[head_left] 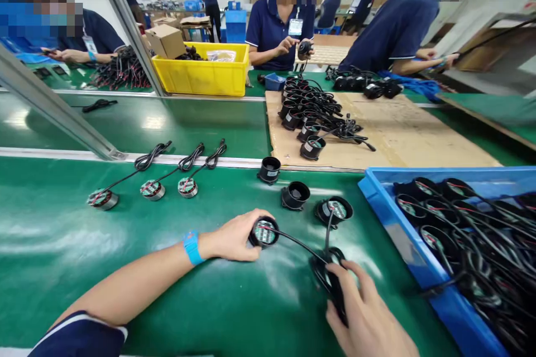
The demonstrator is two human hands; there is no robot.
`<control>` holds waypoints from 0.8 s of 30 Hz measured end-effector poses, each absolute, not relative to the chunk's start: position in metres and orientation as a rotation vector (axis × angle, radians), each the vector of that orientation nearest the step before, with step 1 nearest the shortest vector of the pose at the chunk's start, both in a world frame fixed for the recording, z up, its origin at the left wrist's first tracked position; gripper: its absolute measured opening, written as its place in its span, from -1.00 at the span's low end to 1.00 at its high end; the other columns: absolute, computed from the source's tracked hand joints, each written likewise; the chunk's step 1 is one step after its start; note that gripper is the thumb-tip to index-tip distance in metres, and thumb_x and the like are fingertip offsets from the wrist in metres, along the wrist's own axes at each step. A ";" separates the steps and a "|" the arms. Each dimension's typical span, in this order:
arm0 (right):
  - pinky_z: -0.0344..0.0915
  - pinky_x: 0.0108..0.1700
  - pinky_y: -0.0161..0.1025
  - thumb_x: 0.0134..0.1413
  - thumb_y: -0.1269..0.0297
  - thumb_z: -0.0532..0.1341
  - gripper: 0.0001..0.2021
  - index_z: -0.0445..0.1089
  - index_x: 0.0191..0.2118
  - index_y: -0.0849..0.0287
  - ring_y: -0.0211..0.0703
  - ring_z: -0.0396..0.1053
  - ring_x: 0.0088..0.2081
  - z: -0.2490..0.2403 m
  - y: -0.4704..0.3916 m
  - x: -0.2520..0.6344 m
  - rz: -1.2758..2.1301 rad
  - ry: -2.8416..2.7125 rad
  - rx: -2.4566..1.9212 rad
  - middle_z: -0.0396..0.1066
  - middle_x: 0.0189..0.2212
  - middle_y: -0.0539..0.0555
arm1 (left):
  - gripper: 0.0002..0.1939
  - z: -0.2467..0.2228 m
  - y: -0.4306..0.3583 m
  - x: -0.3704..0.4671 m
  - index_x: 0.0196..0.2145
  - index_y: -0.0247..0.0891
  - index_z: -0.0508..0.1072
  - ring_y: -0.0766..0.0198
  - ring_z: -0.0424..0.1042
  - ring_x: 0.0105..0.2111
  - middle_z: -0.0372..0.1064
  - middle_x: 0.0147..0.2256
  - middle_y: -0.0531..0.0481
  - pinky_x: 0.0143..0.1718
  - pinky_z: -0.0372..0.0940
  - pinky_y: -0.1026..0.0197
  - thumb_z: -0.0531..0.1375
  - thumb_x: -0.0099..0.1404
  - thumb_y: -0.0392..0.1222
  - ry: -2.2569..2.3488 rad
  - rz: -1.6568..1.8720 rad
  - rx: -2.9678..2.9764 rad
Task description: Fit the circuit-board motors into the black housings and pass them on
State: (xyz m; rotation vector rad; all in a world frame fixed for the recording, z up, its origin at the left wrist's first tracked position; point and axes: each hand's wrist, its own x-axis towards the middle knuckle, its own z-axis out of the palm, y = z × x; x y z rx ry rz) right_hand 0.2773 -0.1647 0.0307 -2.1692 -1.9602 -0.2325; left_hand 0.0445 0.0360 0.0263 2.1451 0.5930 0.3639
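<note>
My left hand (237, 235), with a blue wrist strap, is wrapped round a black round housing (265, 232) that has a green circuit board inside. A black cable (299, 242) runs from that housing towards my right hand (362, 304). The right fingers are closed on a bundled black cable (329, 276), slightly blurred. Just beyond stands another housing with a board and cable (335, 210). Two housings without boards, one nearer (295, 195) and one farther (268, 169), stand to its left. At the left, three round circuit-board units (153, 189) lie with coiled cables.
On the right, a blue tray (412, 256) holds several wired housings. Cardboard (385, 134) across the bench bears more of them. A yellow bin (205, 75) stands behind a metal post (125, 28). One co-worker (280, 28) opposite holds a black part; others work nearby.
</note>
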 end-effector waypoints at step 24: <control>0.51 -0.25 -0.21 0.30 0.10 0.10 -0.43 0.10 0.35 0.12 -0.04 0.55 -0.22 0.036 -0.205 0.365 -0.388 -1.660 -2.162 0.45 -0.14 0.16 | 0.01 0.003 0.057 0.192 0.11 -0.12 0.52 -0.35 -0.09 0.39 -0.13 0.42 -0.20 0.38 -0.01 -0.19 0.52 -0.30 0.32 0.156 0.322 2.269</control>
